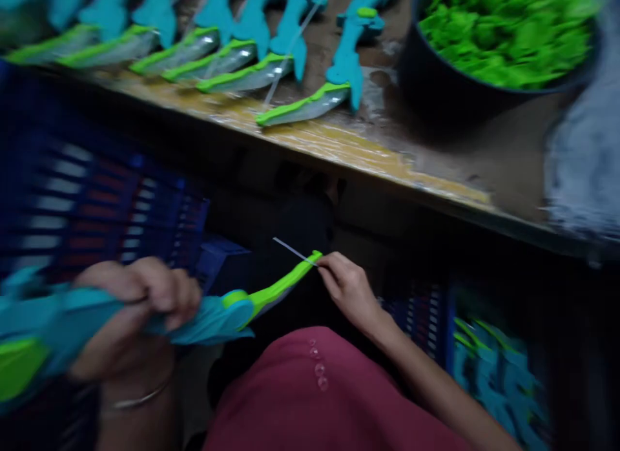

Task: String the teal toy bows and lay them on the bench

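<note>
My left hand (140, 302) is closed around the turquoise handle of a plastic toy sword (217, 315), held low in front of my lap. Its lime-green blade edge points up and to the right. My right hand (346, 286) pinches the blade tip, where a thin pale strip (290, 249) sticks out. More turquoise and green pieces (29, 347) bunch under my left hand. The picture is blurred by motion.
A worn wooden table edge (339, 147) runs across above. Several finished toy swords (310, 95) lie in a row on it. A dark tub of lime-green parts (504, 37) stands at the top right. Blue crates (97, 199) sit left, and another crate with swords (494, 367) sits lower right.
</note>
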Demonstrator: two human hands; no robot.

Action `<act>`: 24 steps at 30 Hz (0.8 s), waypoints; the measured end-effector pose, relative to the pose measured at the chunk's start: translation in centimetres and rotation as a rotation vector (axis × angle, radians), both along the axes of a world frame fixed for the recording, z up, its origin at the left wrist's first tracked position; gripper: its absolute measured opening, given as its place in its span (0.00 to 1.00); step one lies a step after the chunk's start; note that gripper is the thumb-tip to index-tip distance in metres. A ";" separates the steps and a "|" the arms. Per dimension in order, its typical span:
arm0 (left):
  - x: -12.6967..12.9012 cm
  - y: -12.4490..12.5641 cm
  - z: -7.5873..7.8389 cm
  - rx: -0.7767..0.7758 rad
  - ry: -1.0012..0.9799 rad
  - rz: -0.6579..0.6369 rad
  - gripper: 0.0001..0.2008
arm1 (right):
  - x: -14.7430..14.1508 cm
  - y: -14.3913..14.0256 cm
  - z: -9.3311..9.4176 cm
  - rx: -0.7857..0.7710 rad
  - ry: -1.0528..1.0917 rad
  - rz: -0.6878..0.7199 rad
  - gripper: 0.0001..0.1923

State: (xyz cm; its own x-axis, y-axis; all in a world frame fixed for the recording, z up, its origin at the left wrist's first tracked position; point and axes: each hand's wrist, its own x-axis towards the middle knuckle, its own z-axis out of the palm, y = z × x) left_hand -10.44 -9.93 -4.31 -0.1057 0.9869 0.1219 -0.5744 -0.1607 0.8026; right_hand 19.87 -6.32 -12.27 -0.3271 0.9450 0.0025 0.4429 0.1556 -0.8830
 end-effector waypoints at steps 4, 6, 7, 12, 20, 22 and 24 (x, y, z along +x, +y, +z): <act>3.0 1.4 1.8 -0.004 0.175 0.122 0.04 | -1.7 0.6 0.5 0.261 -0.228 0.081 0.11; 3.4 1.4 1.8 -0.044 0.158 0.165 0.04 | -2.5 1.1 0.9 0.354 -0.309 0.118 0.14; 3.5 1.3 1.7 -0.048 0.151 0.168 0.04 | -2.8 1.3 1.1 0.392 -0.328 0.135 0.15; 3.3 0.7 1.6 -0.081 0.146 0.191 0.04 | -3.2 2.2 2.0 0.460 -0.269 0.140 0.13; 2.3 -0.5 3.9 -0.132 0.192 0.254 0.06 | -1.3 0.6 3.7 0.195 -0.061 -0.041 0.08; 1.9 -0.7 4.0 -0.128 0.206 0.271 0.07 | -1.1 0.0 3.2 0.136 -0.046 -0.092 0.07; 1.4 -0.9 4.0 -0.153 0.136 0.259 0.11 | -1.1 -0.4 2.8 0.094 -0.033 -0.131 0.06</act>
